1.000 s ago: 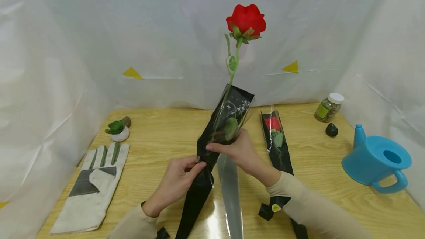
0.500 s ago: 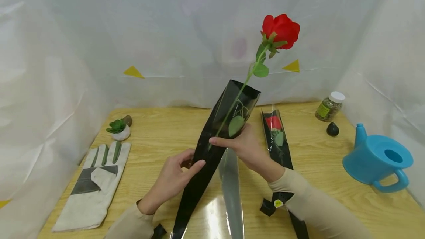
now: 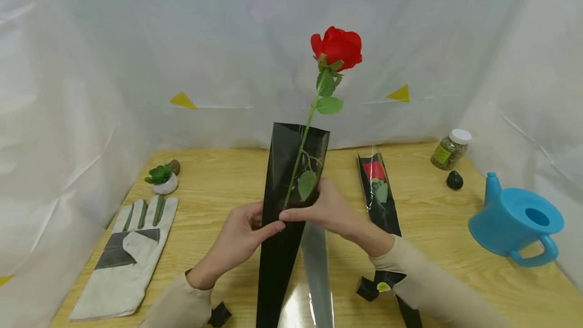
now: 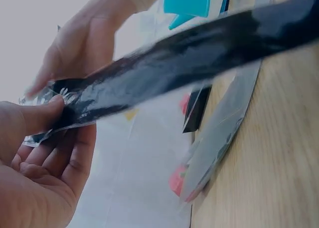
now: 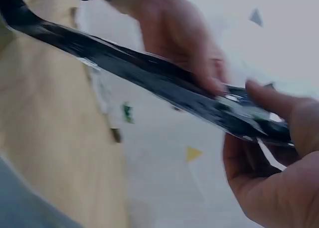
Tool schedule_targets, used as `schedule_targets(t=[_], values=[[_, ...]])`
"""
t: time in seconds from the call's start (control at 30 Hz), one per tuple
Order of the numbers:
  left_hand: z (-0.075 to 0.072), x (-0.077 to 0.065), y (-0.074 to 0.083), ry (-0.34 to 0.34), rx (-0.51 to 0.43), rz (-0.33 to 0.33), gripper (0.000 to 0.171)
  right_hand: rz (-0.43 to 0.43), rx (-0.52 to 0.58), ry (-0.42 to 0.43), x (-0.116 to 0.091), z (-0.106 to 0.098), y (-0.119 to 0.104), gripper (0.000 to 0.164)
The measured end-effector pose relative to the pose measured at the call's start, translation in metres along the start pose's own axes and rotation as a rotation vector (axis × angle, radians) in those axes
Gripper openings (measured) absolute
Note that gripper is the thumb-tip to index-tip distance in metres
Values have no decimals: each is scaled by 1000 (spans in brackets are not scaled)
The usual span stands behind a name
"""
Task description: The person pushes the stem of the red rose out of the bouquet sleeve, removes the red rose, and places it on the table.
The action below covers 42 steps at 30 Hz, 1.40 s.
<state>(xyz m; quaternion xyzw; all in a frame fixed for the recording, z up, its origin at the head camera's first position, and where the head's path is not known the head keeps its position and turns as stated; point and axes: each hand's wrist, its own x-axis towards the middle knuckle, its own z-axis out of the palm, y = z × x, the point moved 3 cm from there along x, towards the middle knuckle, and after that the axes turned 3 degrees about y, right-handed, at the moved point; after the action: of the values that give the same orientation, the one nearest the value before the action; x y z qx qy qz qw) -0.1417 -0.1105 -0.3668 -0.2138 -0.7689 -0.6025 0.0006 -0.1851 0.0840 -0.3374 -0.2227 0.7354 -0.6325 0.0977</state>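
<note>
Grip of both hands (image 3: 234, 239) (image 3: 331, 211) on black sleeve (image 3: 279, 252), red bloom (image 3: 340, 48) above.

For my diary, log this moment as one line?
left hand: holds wrapper | right hand: holds wrapper | rose: partly inside wrapper | glove: on table

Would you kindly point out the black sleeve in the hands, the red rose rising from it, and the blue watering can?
Black sleeve (image 3: 279, 249), head view: the middle of its front.
Red rose (image 3: 338, 48), head view: its bloom.
Blue watering can (image 3: 510, 221), head view: its body.

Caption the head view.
Left fingers and right fingers grip a tapered black plastic sleeve, a green-stemmed red rose jutting from its top.
</note>
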Motion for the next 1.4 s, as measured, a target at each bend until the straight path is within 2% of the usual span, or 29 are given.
schedule_targets(t=[0.1,0.2,0.33,0.53,0.73,0.87,1.07,1.2,1.4], values=[[-3,-3,-1,-27,7,-21,33,-26,102,-32,0,-20,-16,54],[-8,-7,-1,-53,33,-36,28,-92,291,13,2,-45,-32,50],[-12,-10,1,-112,49,-37,22,-190,467,54,6,-65,-48,37],[-10,-12,5,-153,85,-46,15,-243,499,101,5,-72,-50,31],[-8,-14,8,-171,102,-48,11,-263,530,50,0,-71,-49,35],[-8,-14,8,-179,102,-39,10,-266,542,66,-2,-73,-49,27],[-8,-16,8,-202,77,-69,10,-370,699,36,-1,-79,-51,12],[-9,-18,6,-205,80,-95,7,-420,778,24,-1,-86,-55,13],[-10,-22,4,-221,97,-124,11,-455,989,13,-5,-101,-60,14]])
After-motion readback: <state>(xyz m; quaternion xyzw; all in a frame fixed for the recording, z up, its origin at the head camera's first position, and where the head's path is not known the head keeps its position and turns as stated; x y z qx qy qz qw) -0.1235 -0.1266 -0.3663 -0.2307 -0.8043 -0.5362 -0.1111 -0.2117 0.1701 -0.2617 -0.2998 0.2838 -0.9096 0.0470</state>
